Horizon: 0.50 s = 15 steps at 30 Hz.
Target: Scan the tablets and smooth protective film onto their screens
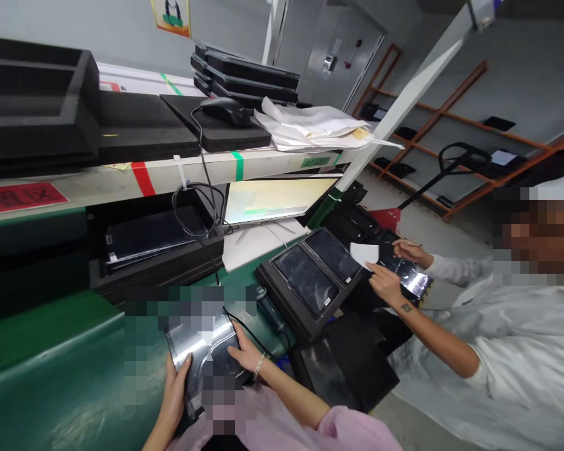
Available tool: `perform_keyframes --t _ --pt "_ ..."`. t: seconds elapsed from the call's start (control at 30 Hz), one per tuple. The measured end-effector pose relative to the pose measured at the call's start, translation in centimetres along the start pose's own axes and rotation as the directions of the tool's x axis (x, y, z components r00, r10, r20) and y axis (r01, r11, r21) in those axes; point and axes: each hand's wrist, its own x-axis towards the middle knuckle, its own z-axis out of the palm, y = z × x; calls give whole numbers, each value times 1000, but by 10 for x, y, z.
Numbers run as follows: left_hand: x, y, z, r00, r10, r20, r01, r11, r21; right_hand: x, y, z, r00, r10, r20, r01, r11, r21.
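Close to my body, over the green table [79, 376], I hold a dark, glossy screen panel [197, 347] by its two sides. My left hand [173, 388] grips its left edge, with the thumb on the front face. My right hand [247, 351], with a bracelet at the wrist, grips the right edge. The panel is tilted and reflects light; part of it is blurred out. A black cable runs past its upper right corner. Just beyond, a dark handheld device [270, 310] stands near the table's edge.
A black foam tray [263, 272] holds two screen panels. Another foam tray [98, 275] sits under the shelf [263, 164], left of a lit monitor [282, 199]. On the right, a co-worker [521, 351] holds white paper [364, 254]. Black trays [357, 351] stand below.
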Motion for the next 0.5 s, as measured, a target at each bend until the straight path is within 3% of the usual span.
perform_keyframes --t 0.1,0.37,0.5 --pt "5 -5 0 999 -41 9 41 999 -34 1 4 1 1000 26 4 -26 998 56" --pt "6 -3 -1 994 -109 -14 106 987 -122 4 -15 0 999 50 -4 -49 989 141" --pt "8 -5 -2 999 -31 -9 31 1000 1 7 -7 3 1000 7 -17 -5 996 94"
